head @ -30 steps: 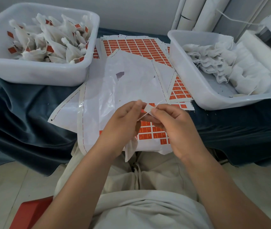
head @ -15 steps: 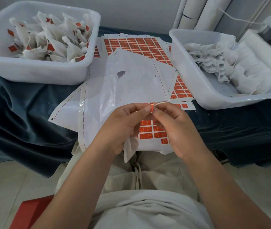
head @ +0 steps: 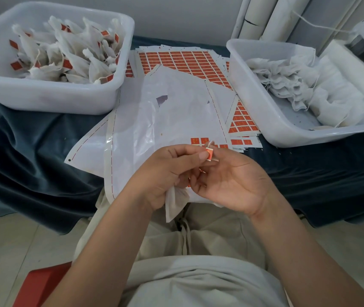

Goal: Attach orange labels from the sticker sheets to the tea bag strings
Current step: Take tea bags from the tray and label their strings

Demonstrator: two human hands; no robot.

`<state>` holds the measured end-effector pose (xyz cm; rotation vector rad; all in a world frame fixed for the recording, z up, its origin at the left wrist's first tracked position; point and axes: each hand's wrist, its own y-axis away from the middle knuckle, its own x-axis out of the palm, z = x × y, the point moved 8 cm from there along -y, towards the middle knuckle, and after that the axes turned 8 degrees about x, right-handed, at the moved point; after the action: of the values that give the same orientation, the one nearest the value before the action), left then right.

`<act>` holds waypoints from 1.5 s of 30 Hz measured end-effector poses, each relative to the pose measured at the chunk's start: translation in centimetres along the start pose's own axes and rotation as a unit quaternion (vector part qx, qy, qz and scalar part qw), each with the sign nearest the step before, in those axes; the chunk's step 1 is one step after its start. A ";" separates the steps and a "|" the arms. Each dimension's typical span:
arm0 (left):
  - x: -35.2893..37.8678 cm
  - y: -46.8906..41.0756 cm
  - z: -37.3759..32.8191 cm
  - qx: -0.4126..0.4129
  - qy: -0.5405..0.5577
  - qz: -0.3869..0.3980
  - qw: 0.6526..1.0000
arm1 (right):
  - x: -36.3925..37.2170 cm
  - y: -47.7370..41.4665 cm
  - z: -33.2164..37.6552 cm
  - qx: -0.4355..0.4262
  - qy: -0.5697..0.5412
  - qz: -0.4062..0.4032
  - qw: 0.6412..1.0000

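- Nearest me: the beige cloth (head: 210, 240) over the person's lap, soft and creased, with a drawstring down its middle.
- left hand (head: 165, 173): thumb and forefinger are pressed together on a small orange label (head: 209, 155), a folded square with pale edges. The lower fingers curl round the neck of a tea bag (head: 175, 202), whose white gauzy pouch hangs below the palm.
- A thin white string (head: 210, 143) loops up just above the label.
- right hand (head: 236, 182): palm turned up, fingers bent in toward the label from the right. They reach it, but I cannot tell whether they pinch it.
- Under both hands lies a glossy sticker sheet (head: 132, 134), mostly bare white, with a few orange rectangles beside the fingertips.
- The table cloth (head: 32, 147) is dark teal, velvety and rumpled.
- Far left: a white plastic tub (head: 54, 94) with rounded corners, heaped with bags carrying orange tags.
- Far right: a second tub (head: 263, 116) holding crumpled white bags without tags.
- Between the tubs lies a full sheet (head: 185, 60), a tight grid of orange.
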<state>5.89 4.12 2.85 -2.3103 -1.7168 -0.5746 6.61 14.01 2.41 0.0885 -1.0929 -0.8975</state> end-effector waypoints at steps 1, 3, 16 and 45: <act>0.0 0.0 -0.1 0.002 0.004 0.001 1.000 | 0.2 0.1 0.2 -0.006 0.017 0.010 1.000; 0.0 0.1 -0.3 0.009 0.003 0.004 1.000 | 0.3 0.2 0.6 -0.023 0.021 0.021 0.999; -2.1 0.6 -1.2 0.028 -0.056 -0.116 0.991 | 0.7 3.7 4.4 -0.282 0.432 -0.257 0.817; -1.0 0.9 -2.4 0.075 -0.244 -0.117 0.960 | 1.5 4.3 4.2 -0.409 0.553 -0.332 0.646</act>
<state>6.05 2.10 4.64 -2.2815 -2.1782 0.1140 6.00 17.29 7.65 0.2511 0.6319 -1.5942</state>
